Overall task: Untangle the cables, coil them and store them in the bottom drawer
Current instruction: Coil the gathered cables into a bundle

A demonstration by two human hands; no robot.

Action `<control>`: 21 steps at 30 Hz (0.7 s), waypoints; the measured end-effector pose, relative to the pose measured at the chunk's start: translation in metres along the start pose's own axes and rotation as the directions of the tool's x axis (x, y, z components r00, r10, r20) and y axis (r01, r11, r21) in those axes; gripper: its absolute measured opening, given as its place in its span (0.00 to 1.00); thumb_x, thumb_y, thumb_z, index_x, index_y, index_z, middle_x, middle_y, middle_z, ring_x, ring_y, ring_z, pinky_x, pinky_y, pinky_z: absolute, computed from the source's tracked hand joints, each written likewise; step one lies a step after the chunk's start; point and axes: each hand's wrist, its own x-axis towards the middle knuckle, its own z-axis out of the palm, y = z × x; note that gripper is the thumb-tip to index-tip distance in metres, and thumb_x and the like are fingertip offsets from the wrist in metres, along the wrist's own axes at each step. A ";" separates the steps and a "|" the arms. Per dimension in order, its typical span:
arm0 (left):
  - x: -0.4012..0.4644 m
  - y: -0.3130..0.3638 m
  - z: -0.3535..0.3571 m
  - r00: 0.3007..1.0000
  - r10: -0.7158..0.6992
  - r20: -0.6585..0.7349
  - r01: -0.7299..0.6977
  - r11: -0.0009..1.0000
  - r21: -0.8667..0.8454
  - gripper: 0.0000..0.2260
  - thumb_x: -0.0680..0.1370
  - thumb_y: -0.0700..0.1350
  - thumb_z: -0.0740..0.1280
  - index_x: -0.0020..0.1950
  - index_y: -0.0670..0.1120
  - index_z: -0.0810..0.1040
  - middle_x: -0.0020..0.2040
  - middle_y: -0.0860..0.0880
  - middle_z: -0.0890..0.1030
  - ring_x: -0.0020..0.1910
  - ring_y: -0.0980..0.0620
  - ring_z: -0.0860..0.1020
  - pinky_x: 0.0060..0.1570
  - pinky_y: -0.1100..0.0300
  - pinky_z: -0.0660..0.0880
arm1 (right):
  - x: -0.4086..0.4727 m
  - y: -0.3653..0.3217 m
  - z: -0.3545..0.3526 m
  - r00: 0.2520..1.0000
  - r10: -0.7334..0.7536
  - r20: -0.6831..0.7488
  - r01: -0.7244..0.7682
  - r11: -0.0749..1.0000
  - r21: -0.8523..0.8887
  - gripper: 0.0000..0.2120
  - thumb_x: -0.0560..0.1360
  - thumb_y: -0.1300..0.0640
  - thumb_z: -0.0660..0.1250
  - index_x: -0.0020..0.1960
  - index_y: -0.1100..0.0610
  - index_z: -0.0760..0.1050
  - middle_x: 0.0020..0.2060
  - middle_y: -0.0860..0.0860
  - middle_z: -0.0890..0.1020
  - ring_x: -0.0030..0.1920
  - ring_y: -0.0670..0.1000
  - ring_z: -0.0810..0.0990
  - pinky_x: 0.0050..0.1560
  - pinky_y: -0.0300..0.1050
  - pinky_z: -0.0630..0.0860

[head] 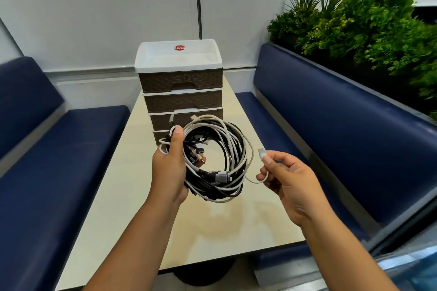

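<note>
Tabletop point(132, 172) bkgd: cable bundle point(212, 160) gripped by L hand point(169, 165); white plug end point(262, 153) pinched by R hand point(287, 179), drawn rightward.

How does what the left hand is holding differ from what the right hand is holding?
The left hand grips a tangled bundle of black and white cables; the right hand pinches one white cable end. The bundle is looped, the end pulled sideways. Both are above the table.

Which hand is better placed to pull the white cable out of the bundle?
The right hand: its fingers already pinch the white cable's plug. The left hand grips the bundle.
</note>
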 end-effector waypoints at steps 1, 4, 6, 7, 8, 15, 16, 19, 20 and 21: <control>-0.001 0.000 0.001 1.000 -0.003 0.001 0.003 1.000 -0.010 0.17 0.79 0.54 0.66 0.56 0.39 0.77 0.31 0.49 0.81 0.27 0.52 0.78 0.36 0.54 0.80 | 0.001 0.002 0.001 0.999 0.028 -0.019 -0.028 1.000 0.013 0.09 0.74 0.59 0.71 0.52 0.62 0.80 0.34 0.55 0.80 0.34 0.51 0.80 0.44 0.46 0.77; -0.001 0.000 0.002 1.000 -0.007 0.009 0.007 1.000 -0.019 0.17 0.79 0.54 0.66 0.55 0.39 0.78 0.34 0.47 0.82 0.28 0.52 0.79 0.34 0.55 0.80 | 0.003 0.006 0.003 0.995 0.097 -0.007 -0.097 0.994 0.041 0.07 0.75 0.60 0.70 0.50 0.63 0.81 0.35 0.55 0.79 0.34 0.49 0.78 0.39 0.41 0.75; -0.001 -0.001 0.002 1.000 -0.002 0.014 0.002 1.000 -0.009 0.18 0.79 0.54 0.66 0.56 0.40 0.78 0.36 0.47 0.82 0.29 0.51 0.79 0.34 0.56 0.79 | 0.003 0.008 0.005 0.992 0.129 0.017 -0.129 0.991 0.027 0.07 0.76 0.60 0.69 0.51 0.61 0.82 0.36 0.53 0.79 0.35 0.48 0.76 0.39 0.41 0.72; -0.001 -0.002 0.002 1.000 0.002 0.015 -0.002 1.000 0.001 0.18 0.78 0.54 0.67 0.57 0.39 0.78 0.36 0.47 0.82 0.29 0.51 0.79 0.34 0.56 0.79 | 0.003 0.009 0.005 0.990 0.138 0.028 -0.139 0.990 0.014 0.07 0.76 0.59 0.68 0.52 0.60 0.82 0.36 0.52 0.79 0.35 0.47 0.75 0.40 0.42 0.71; -0.001 -0.003 0.002 1.000 0.003 0.016 -0.003 1.000 0.011 0.19 0.78 0.54 0.67 0.58 0.39 0.77 0.37 0.46 0.81 0.30 0.51 0.79 0.34 0.56 0.79 | 0.003 0.009 0.006 0.988 0.147 0.039 -0.147 0.989 0.007 0.07 0.77 0.59 0.68 0.53 0.59 0.82 0.37 0.51 0.78 0.35 0.47 0.75 0.41 0.42 0.70; -0.003 -0.009 0.003 0.999 -0.026 0.037 0.025 1.000 0.015 0.19 0.79 0.53 0.66 0.59 0.37 0.77 0.36 0.46 0.81 0.28 0.51 0.78 0.34 0.56 0.80 | 0.004 0.012 0.011 0.940 0.274 0.202 -0.316 0.924 0.217 0.09 0.78 0.60 0.63 0.54 0.59 0.80 0.38 0.50 0.78 0.34 0.45 0.73 0.38 0.42 0.67; -0.003 -0.010 0.003 0.999 -0.028 0.041 0.027 0.999 0.022 0.19 0.79 0.53 0.66 0.59 0.38 0.77 0.36 0.46 0.81 0.28 0.52 0.78 0.33 0.56 0.79 | 0.003 0.012 0.012 0.933 0.282 0.225 -0.331 0.916 0.225 0.08 0.77 0.60 0.64 0.52 0.58 0.80 0.38 0.49 0.79 0.33 0.45 0.73 0.38 0.42 0.67; -0.003 -0.013 0.002 0.999 -0.015 0.035 0.013 0.998 0.059 0.18 0.79 0.53 0.66 0.58 0.39 0.77 0.39 0.46 0.82 0.29 0.51 0.79 0.33 0.56 0.78 | 0.001 0.011 0.016 0.929 0.276 0.246 -0.339 0.902 0.269 0.08 0.71 0.59 0.69 0.48 0.59 0.82 0.37 0.51 0.80 0.35 0.46 0.73 0.46 0.45 0.68; -0.003 -0.014 0.002 1.000 -0.008 0.026 0.006 0.998 0.066 0.18 0.79 0.53 0.66 0.58 0.39 0.77 0.39 0.46 0.82 0.29 0.51 0.80 0.34 0.55 0.78 | 0.001 0.011 0.016 0.933 0.270 0.236 -0.333 0.897 0.290 0.09 0.70 0.59 0.69 0.48 0.60 0.82 0.38 0.51 0.79 0.36 0.47 0.72 0.48 0.46 0.68; -0.003 -0.015 0.002 1.000 0.003 0.014 -0.004 0.997 0.075 0.18 0.79 0.53 0.67 0.57 0.40 0.77 0.38 0.46 0.82 0.29 0.51 0.80 0.35 0.54 0.79 | 0.001 0.012 0.015 0.940 0.263 0.217 -0.321 0.898 0.301 0.09 0.71 0.59 0.69 0.48 0.61 0.82 0.38 0.52 0.79 0.36 0.47 0.72 0.47 0.46 0.68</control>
